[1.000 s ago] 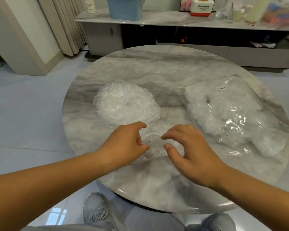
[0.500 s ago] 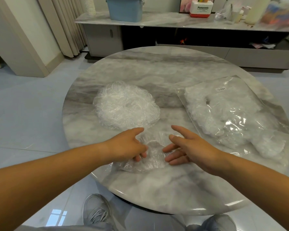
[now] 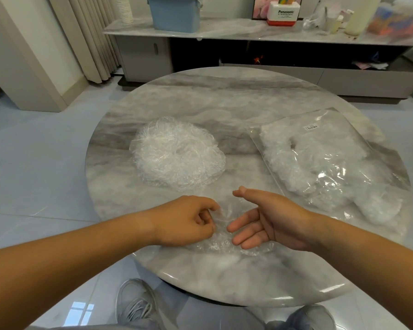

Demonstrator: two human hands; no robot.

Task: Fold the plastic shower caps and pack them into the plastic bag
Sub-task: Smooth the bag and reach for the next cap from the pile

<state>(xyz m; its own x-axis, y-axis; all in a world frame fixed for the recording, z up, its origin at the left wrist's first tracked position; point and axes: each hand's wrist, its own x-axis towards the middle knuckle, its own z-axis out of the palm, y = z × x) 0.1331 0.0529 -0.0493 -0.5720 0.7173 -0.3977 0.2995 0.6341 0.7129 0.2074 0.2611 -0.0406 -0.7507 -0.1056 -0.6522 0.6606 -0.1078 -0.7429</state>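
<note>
- Your left hand [image 3: 187, 222] has curled shut and now pinches the cap [image 3: 222, 244].
- Your right hand [image 3: 272, 217] has opened, with straight fingers against the cap; the fold is likely starting.

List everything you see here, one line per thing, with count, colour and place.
table: one, grey-white marble, round, centre of view
pile of shower caps: one heap, clear, on the table, left of centre
plastic bag: one, clear, with caps inside, lying flat on the table's right side
loose shower cap: one, clear, near edge of the table, between the hands
sideboard: one, marble top, behind the table
bin: one, blue, on the sideboard
box: one, red and white, on the sideboard
curtain: one, beige, far left
shoes: two, grey, on the floor below the table
left hand: fingers curled on the loose shower cap
right hand: open, fingers straight, at the cap's right side
</note>
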